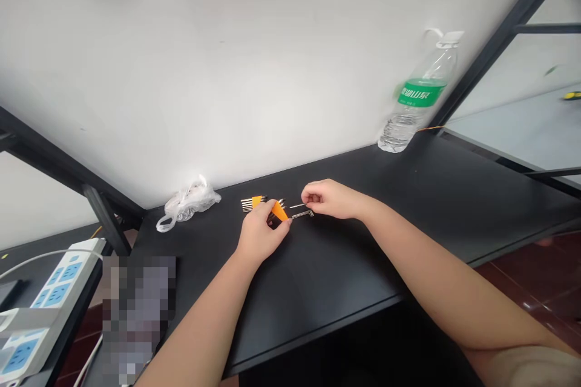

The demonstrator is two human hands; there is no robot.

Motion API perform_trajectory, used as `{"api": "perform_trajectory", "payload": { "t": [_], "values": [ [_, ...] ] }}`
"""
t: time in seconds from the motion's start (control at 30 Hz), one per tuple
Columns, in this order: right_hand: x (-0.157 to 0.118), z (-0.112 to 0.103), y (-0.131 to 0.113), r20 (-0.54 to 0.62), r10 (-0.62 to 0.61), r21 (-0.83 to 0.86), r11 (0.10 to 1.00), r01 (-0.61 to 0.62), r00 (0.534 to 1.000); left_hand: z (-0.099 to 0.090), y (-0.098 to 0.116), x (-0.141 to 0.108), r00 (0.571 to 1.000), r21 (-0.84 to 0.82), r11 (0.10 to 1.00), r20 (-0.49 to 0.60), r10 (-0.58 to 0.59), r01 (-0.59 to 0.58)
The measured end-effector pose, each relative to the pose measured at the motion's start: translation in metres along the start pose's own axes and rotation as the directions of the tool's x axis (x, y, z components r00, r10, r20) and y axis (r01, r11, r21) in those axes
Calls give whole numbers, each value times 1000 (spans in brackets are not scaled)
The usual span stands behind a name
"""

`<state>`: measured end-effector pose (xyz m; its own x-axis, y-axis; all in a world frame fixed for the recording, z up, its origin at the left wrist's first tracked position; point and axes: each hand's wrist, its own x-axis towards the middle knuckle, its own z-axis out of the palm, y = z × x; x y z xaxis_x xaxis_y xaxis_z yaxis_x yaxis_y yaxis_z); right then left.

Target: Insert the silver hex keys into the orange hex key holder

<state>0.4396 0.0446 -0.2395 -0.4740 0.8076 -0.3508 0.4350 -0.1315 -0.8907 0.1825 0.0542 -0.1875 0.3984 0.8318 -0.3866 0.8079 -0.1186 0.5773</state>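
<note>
My forearms (204,320), nearest the camera, crossed the black tabletop (318,296). My left hand (262,230) gripped an orange holder (279,211); bent metal keys (303,214) projected from it toward my right hand (327,198), whose fingertips pinched a slim metal rod (297,205). Just beyond my left hand: a second orange piece (257,200) with metal rods (246,204). Water bottle (422,92) stood beyond, right of both hands.

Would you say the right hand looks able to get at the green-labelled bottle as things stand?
Probably yes: nothing visible stands between the right hand and the bottle, though that hand seems to pinch a thin metal rod, perhaps best put down first.
</note>
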Motion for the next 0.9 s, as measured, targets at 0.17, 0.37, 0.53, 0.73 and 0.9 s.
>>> {"api": "perform_trajectory", "payload": {
  "t": [0.17,0.37,0.53,0.73,0.9],
  "values": [
    [-1,3,-9,-96,-119,92,987,128,988,0,1,0,1000,9,1000,12,-13,13],
    [-2,5,-10,-125,-180,62,980,189,976,-1,3,0,1000,23,1000,30,4,-5],
    [-4,1,-13,-154,-189,35,980,196,970,-2,3,-1,1000,12,1000,27,6,-7],
    [-5,2,-14,-143,-217,24,975,222,966,-1,4,-1,999,21,1000,47,13,-14],
    [-4,10,-26,-104,-242,14,970,245,965,-3,10,-2,994,13,997,86,74,-75]
  ]
}}
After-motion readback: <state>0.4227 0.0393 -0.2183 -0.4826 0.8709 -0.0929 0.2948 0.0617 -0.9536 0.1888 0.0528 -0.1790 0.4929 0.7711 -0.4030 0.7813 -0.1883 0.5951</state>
